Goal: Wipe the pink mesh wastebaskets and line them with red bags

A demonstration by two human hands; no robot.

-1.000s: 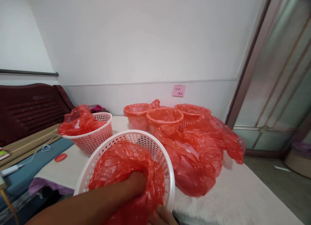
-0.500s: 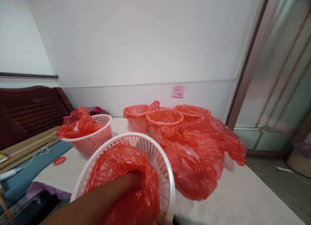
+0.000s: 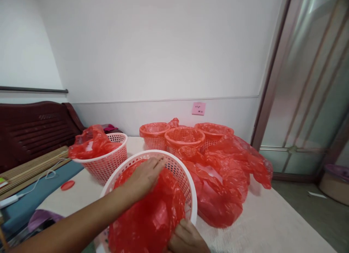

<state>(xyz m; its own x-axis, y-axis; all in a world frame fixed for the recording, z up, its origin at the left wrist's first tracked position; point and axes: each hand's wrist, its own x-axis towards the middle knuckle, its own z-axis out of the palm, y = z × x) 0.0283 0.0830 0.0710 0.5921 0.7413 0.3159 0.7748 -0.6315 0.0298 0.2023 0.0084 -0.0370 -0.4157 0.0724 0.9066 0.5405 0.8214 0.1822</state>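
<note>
A white perforated plastic basket (image 3: 191,180) stands before me, with a red plastic bag (image 3: 152,216) spread open inside it. My left hand (image 3: 148,173) reaches across the basket, its fingers closed on the bag's far edge close to the back rim. At the near right side, my right hand (image 3: 187,236) is closed on the bag's edge by the rim. The bag's edge lies inside the basket's rim where it shows. Part of the basket's near side is hidden by my arm and the bag.
A pink basket (image 3: 111,162) with a crumpled red bag stands at left. Behind are bag-lined baskets (image 3: 155,142), and a heap of loose red bags (image 3: 220,187) lies at right. A small red lid (image 3: 67,185) rests on the table (image 3: 261,224); a pink note (image 3: 199,108) is on the wall.
My left hand has come up out of the bag to its far edge. The bag is opened wider, and my right hand has come further into view at the near right.
</note>
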